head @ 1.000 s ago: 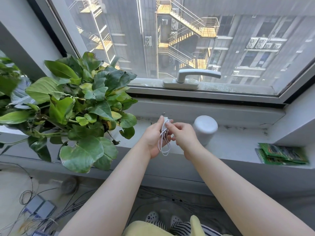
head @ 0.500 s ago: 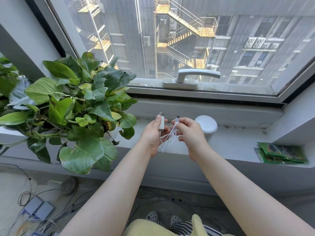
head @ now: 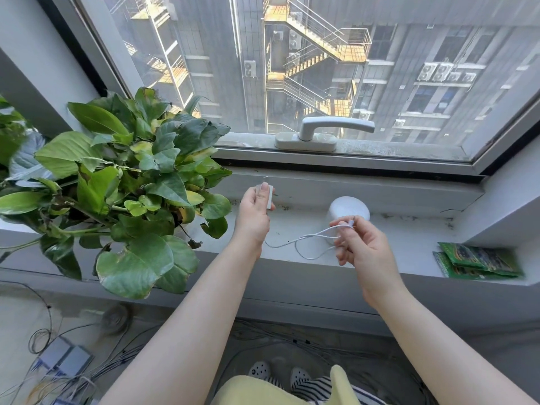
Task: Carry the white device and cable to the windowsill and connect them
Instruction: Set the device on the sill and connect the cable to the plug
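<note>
A round white device [head: 348, 206] stands on the grey windowsill [head: 409, 238], right of centre. My left hand [head: 254, 213] grips a small white plug adapter [head: 268, 195], held upright with its prongs up. My right hand [head: 358, 244] pinches the free connector end of the thin white cable [head: 304, 238] just in front of the device. The cable hangs in loose loops between my two hands, above the sill.
A large leafy potted plant [head: 122, 182] fills the sill's left side, close to my left hand. Green packets [head: 479, 260] lie at the sill's right end. The window handle [head: 321, 131] sits above. Cables and small boxes [head: 64, 361] lie on the floor below.
My hands were together with the cable bunched; they have drawn apart. The right hand moved right toward the device with the cable end, and the cable has stretched out between them.
</note>
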Tool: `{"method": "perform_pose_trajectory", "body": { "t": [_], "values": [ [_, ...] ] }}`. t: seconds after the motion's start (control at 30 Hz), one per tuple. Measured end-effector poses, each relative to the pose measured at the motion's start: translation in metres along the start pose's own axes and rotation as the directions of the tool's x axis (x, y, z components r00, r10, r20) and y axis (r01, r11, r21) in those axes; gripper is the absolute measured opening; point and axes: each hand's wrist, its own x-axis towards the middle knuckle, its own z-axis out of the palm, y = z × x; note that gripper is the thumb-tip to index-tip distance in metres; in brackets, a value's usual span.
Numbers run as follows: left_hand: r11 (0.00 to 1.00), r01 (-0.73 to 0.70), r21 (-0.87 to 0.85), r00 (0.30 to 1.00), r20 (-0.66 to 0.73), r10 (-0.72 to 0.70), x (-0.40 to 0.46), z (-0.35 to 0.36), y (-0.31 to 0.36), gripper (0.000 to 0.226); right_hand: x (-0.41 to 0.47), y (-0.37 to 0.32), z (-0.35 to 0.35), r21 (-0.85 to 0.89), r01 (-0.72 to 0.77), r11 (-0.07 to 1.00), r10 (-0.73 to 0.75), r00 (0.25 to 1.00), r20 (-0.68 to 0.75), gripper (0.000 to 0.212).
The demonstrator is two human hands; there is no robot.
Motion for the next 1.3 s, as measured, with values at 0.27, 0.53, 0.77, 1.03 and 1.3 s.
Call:
{"method": "perform_pose_trajectory", "body": {
  "t": [0.27,0.53,0.77,1.03,1.3],
  "values": [
    [0.986,-0.068,0.154,0.997,0.057,0.060,-0.008,0.006,0.006,0.036,-0.004,-0.011,-0.016,-0.019,-0.075,0.997,0.074,0.997,-0.038,0.013],
    [0.997,0.035,0.074,0.868,0.493,-0.067,-0.034,0.009,0.024,0.023,0.007,-0.027,0.011,0.006,-0.173,0.985,0.172,0.983,0.069,0.015],
    [0.993,0.066,0.099,0.898,0.428,-0.102,-0.028,0.005,0.030,0.027,0.024,-0.033,0.030,-0.014,-0.165,0.986,0.166,0.984,0.071,0.008],
    [0.995,0.082,-0.058,0.986,0.149,-0.073,-0.014,-0.005,0.030,0.027,0.013,-0.036,0.013,-0.137,-0.298,0.945,0.323,0.916,0.239,0.021],
    [0.998,0.018,0.056,0.985,0.169,-0.027,-0.010,-0.007,0.029,0.026,0.009,-0.052,-0.027,-0.286,-0.149,0.946,0.216,0.952,0.216,0.027]
  ]
}}
